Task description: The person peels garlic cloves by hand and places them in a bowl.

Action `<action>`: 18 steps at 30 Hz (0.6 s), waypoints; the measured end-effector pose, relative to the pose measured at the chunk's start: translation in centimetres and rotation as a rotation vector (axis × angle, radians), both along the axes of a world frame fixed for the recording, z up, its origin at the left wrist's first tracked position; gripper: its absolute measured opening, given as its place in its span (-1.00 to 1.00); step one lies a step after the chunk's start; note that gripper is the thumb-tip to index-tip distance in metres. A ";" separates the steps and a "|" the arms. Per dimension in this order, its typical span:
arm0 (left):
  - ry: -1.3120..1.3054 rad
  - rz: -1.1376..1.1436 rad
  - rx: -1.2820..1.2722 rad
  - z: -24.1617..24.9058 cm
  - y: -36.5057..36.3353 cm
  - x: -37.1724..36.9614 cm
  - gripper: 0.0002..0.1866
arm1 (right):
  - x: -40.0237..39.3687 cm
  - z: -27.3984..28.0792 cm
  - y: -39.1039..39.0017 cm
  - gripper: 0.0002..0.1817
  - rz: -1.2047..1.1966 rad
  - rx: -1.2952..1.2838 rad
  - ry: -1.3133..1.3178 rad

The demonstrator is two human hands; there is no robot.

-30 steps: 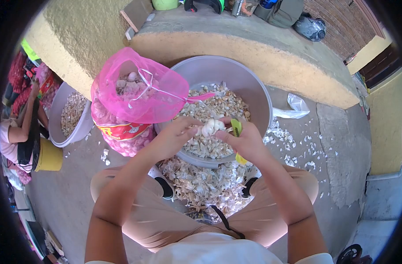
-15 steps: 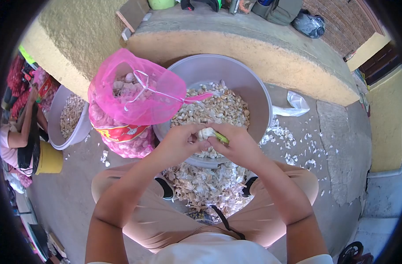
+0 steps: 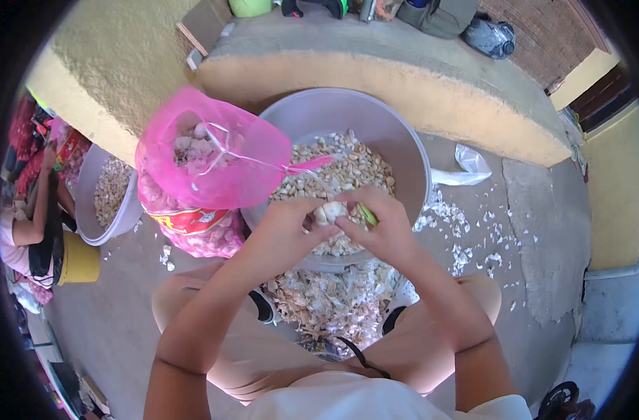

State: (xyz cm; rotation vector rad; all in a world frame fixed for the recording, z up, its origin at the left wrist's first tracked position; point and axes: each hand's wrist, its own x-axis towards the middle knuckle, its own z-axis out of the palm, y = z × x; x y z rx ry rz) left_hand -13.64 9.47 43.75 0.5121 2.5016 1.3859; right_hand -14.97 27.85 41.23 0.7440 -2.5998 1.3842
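A whitish garlic bulb [image 3: 328,212] is gripped between both hands above the near part of a big grey tub [image 3: 410,133]. My left hand [image 3: 295,222] has its fingers closed round the bulb's left side. My right hand [image 3: 381,218] is closed too, its thumb and fingers at the bulb's right side, with a small green object [image 3: 368,214] held in it. Many loose cloves [image 3: 347,164] lie in the tub. A pink mesh bag [image 3: 193,161] of garlic stands against the tub's left side.
Peelings [image 3: 333,297] are heaped between my feet, with scraps on the floor [image 3: 543,238] at right. A clear plastic bag [image 3: 470,166] lies beside the tub. At far left, a person [image 3: 29,227] sits by a second tub [image 3: 85,210]. A raised ledge [image 3: 403,77] runs behind.
The green object has shifted slightly right, away from the bulb, with my right hand's fingers. The whole view has shifted a little.
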 end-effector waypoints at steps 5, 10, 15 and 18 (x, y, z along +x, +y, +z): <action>0.086 0.115 -0.015 -1.0 2.6 -2.3 -0.73 | -1.8 -0.1 0.7 -0.77 -0.098 -0.063 0.058; 0.021 0.104 -0.147 -2.9 3.1 -4.1 -0.64 | -3.4 -1.4 0.8 -0.77 -0.133 -0.042 0.029; -0.012 0.092 -0.228 -4.2 3.7 -5.7 -0.59 | -5.0 -3.6 1.3 -0.81 -0.148 -0.067 -0.029; -0.070 0.086 -0.266 -5.0 3.8 -6.8 -0.58 | -5.9 -4.4 1.5 -0.80 -0.128 -0.036 -0.051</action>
